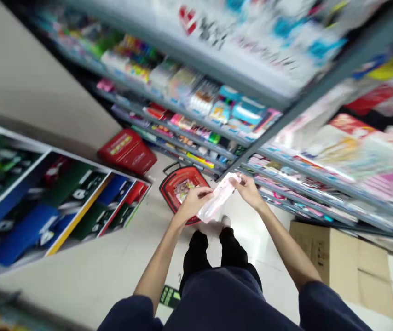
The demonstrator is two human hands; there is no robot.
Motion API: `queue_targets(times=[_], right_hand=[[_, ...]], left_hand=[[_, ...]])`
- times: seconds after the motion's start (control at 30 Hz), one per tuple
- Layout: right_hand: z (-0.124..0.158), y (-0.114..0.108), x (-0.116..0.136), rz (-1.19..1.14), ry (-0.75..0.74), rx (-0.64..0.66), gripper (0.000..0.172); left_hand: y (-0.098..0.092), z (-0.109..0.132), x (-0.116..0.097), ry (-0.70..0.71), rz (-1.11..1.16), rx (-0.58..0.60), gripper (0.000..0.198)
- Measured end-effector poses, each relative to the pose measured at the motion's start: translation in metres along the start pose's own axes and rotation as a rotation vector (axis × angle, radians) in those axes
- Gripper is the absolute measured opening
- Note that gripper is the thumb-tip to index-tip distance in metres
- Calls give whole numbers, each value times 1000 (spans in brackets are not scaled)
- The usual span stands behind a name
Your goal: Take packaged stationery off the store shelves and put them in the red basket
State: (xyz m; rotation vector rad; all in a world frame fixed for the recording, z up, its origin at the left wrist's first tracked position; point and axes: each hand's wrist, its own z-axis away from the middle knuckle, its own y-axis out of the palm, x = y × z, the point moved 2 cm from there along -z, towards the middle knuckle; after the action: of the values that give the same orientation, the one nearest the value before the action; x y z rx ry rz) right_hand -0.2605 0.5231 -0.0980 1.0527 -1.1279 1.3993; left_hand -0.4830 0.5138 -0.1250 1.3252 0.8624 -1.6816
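Note:
Both my hands hold a pale pink and white packet (217, 200) in front of me, above the floor. My left hand (193, 200) grips its lower end with fingers curled round it. My right hand (248, 188) pinches its upper end. Beneath the packet a red shopping basket (169, 188) sits on the pale floor with some goods inside. The whole view is smeared by motion.
Grey shelves (217, 133) full of colourful stationery packets run along the right and ahead. A brown cardboard box (348, 262) lies on the floor at right. Red boxes (127, 149) stand by the shelf foot. A display of coloured items (44, 202) is at left.

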Motion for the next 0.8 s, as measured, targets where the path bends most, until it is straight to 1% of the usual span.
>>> queue_targets(times=[0.03, 0.07, 0.13, 0.2, 0.23, 0.3, 0.4, 0.5, 0.57, 0.7, 0.8], right_hand=[[14, -14, 25, -69, -28, -38, 40], [29, -28, 46, -142, -57, -73, 41], [61, -55, 79, -253, -110, -107, 44], [94, -80, 99, -273, -147, -99, 40], [109, -92, 104, -258, -159, -103, 36], [133, -116, 109, -222, -165, -128, 32], [155, -152, 108, -233, -168, -196, 34], [165, -187, 104, -274, -188, -222, 37], [172, -209, 99, -298, -188, -216, 37], [189, -248, 85, -334, -201, -231, 36], [206, -268, 69, -340, -214, -242, 34]], left_hand=[[14, 1, -28, 25, 31, 18, 30], [29, 1, -54, 51, 61, 10, 30], [61, -1, -101, 124, 109, -45, 31], [94, -6, -141, 215, 137, -83, 30], [111, -9, -157, 249, 139, -80, 30], [143, -15, -180, 273, 132, -51, 30], [184, -24, -199, 236, 125, -4, 33], [218, -27, -207, 218, 112, 5, 37], [241, -28, -211, 205, 102, 4, 39], [287, -26, -212, 179, 92, 11, 41], [317, -23, -202, 149, 85, 51, 39]])
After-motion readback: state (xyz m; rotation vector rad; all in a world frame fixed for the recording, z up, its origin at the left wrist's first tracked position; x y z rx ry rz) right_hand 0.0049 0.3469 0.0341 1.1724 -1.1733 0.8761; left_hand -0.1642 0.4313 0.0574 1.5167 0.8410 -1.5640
